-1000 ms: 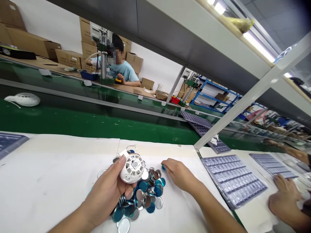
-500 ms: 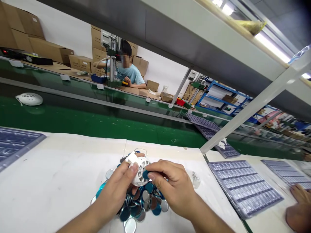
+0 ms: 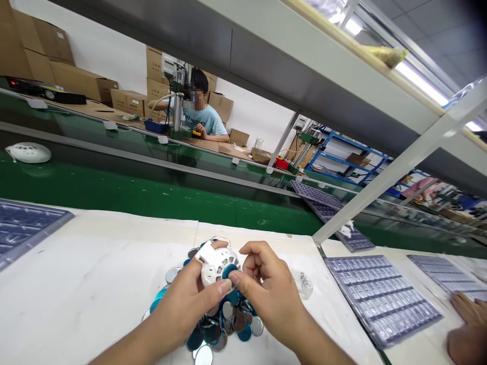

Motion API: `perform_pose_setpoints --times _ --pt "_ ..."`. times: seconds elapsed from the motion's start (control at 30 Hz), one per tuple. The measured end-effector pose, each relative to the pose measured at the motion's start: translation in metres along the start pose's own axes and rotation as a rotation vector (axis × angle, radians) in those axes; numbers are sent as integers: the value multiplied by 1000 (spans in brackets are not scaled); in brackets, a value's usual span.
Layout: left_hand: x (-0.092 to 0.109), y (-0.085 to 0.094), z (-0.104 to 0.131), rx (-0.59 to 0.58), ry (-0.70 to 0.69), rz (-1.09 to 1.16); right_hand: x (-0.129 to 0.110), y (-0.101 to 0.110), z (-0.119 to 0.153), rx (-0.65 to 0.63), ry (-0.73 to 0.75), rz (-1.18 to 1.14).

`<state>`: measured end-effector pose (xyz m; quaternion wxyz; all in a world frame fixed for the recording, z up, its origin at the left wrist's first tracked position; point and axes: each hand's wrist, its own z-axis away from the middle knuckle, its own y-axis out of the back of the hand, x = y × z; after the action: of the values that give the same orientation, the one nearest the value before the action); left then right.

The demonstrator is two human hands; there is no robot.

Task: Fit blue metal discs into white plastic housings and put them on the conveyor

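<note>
Seen from the head camera, a worker's left hand (image 3: 194, 298) grasps a white vented housing (image 3: 212, 259), fingers wrapped around it and thumb along its lower edge, above a heap of loose blue and silver discs (image 3: 228, 310) at six o'clock from it. The right hand (image 3: 274, 294), at four o'clock, presses its thumb against a blue disc (image 3: 229, 269) on the housing's round face, its other fingers loosely curled and released, the index finger raised near the rim. At three o'clock, a clear plastic bag (image 3: 304, 285) lies just beside the right hand and a compartmented tray (image 3: 384, 300) rests farther off. Another tray (image 3: 32, 228) sits at nine o'clock. At ten, a similar white unit (image 3: 30, 152) rests on the green belt (image 3: 152, 197); at twelve, a co-worker in a light-blue shirt (image 3: 207, 119) sits behind a bench press (image 3: 178, 104).
</note>
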<state>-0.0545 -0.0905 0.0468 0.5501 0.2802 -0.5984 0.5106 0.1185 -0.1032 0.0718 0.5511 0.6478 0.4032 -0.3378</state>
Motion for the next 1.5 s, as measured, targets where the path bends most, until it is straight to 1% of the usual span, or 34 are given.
perform_pose_setpoints --times 0.07,0.1,0.13,0.17,0.23,0.27,0.3,0.37,0.4,0.47,0.53,0.6,0.67,0.73,0.83,0.9,1.03,1.13,1.23,1.3,1.37,1.4,1.43,1.5 --pt "0 0 1 2 7 28 3 -3 0 28 -52 -116" --pt "0 0 3 6 -3 39 5 -6 1 8 -51 -204" --pt "0 0 4 6 -20 47 6 -9 2 -50 -40 -313" --pt "-1 -1 7 -5 -29 54 7 -14 4 -139 -28 -435" --pt "-2 -2 12 -57 -9 68 9 -24 8 -306 -7 -667" --pt "-3 -3 15 -80 5 73 9 -30 11 -331 7 -747" --pt "-4 -4 18 -92 18 77 9 -35 13 -311 28 -792" --pt "-5 -7 21 -80 20 77 8 -44 17 -188 88 -791" --pt "-5 -7 21 -63 -4 73 8 -47 18 -130 118 -768" --pt "-5 -9 19 -53 -56 71 8 -51 20 -66 159 -736" --pt "-3 -9 17 -84 -73 66 9 -52 20 -76 163 -757" --pt "-1 -8 14 -110 -101 28 8 -51 21 -130 139 -826" --pt "1 -6 14 -116 -171 -46 5 -50 22 -171 118 -895" --pt "1 -4 16 -128 -240 -103 0 -48 24 -180 118 -936" --pt "-3 -3 20 -133 -259 -122 -5 -47 24 -182 131 -960" --pt "-7 -5 23 -97 -276 -117 -5 -48 24 -188 136 -963" --pt "-8 -11 26 33 -291 -148 -4 -48 22 -239 150 -1000" --pt "-7 -13 29 106 -308 -219 -2 -49 23 -224 176 -1004" --pt "-8 -12 30 113 -307 -225 1 -52 24 -153 237 -977" --pt "-9 -10 28 53 -289 -197 5 -56 25 -78 273 -901" --pt "-9 -9 25 8 -244 -137 7 -58 26 -24 266 -789" --pt "-8 -8 24 9 -203 -91 8 -57 26 -28 251 -746" --pt "-6 -7 22 22 -149 -33 7 -54 26 -65 234 -713" --pt "-2 -7 19 49 -28 102 5 -38 24 -150 210 -626"
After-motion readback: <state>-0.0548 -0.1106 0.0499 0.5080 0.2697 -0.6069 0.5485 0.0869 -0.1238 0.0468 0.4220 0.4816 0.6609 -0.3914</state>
